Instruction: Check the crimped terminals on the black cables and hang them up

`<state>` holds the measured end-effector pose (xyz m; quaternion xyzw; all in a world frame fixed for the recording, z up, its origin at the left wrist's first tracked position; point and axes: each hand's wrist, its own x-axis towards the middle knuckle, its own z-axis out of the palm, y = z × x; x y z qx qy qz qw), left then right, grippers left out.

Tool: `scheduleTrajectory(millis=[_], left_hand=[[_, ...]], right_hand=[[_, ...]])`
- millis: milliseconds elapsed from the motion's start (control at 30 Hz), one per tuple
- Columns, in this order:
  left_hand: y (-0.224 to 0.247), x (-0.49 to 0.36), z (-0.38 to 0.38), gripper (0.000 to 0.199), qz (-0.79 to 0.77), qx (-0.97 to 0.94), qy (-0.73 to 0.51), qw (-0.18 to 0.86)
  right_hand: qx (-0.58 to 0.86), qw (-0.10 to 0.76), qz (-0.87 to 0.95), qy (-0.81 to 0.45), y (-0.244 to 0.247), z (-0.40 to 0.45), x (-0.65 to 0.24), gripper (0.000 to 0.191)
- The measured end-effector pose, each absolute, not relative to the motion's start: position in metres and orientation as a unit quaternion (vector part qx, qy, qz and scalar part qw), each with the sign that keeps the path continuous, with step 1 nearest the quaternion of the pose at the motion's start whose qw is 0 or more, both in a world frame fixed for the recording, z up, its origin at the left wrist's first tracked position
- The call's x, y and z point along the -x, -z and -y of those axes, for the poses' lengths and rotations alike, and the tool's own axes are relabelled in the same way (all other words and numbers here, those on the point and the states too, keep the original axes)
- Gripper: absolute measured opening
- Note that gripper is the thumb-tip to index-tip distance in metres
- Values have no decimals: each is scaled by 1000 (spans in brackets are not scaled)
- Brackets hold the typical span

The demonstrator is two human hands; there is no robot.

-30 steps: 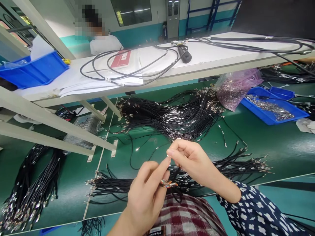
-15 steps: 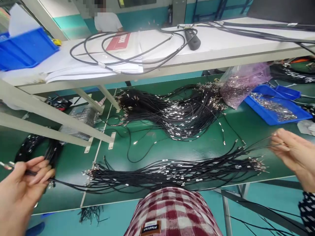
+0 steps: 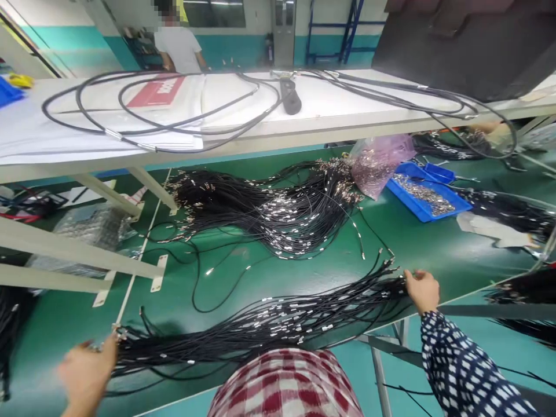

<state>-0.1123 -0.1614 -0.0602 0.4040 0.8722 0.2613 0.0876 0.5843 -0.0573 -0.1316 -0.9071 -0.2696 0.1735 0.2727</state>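
Long black cable bundle with silver metal sleeves: lying lengthwise along the near edge of the green worktop, just in front of the red-and-white checked clothing. Half a second ago the hands were spread wider, left with a metal-tipped cable, right with thin cables drawn off to the side; now both have come in to the bundle's two ends. View has shifted too, more of the right side showing.

Left hand: at the left end, fingers toward the cable tips, motion-blurred; can't tell if it grips. Right hand: at the right end, back of hand up, fingers bent toward the tips, forearm in a dark blue white-patterned sleeve reaching in from lower right; grip can't be told either.

Behind the bundle, a bigger wavy pile of black cables. Right of that, a pinkish clear plastic bag of small parts, then a blue plastic tray holding small metal pieces.
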Motion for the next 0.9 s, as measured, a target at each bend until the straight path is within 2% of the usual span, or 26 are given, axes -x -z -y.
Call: scheduleTrajectory(millis=[133,233,367,567,733,900], left_hand=[[96,46,150,35,-785,-558,-198,183],[125,-18,144,40,-698,-652,-148,256],[148,-75,141,49,-657,-689,-81,293],[151,-85,134,33,-652,-685,-34,324],[145,-82,126,19,-661,-656,-51,361],[135,-82,106,11,-668,-608,-115,414]], right_hand=[[877,231,389,-159,138,46,-540,40],[793,208,536,-200,143,33,-483,30],[646,167,702,-250,150,10,-394,21],[580,122,782,-192,153,-24,-311,31],[542,75,819,-174,150,-40,-305,21],[519,68,829,-195,131,-52,-320,17]])
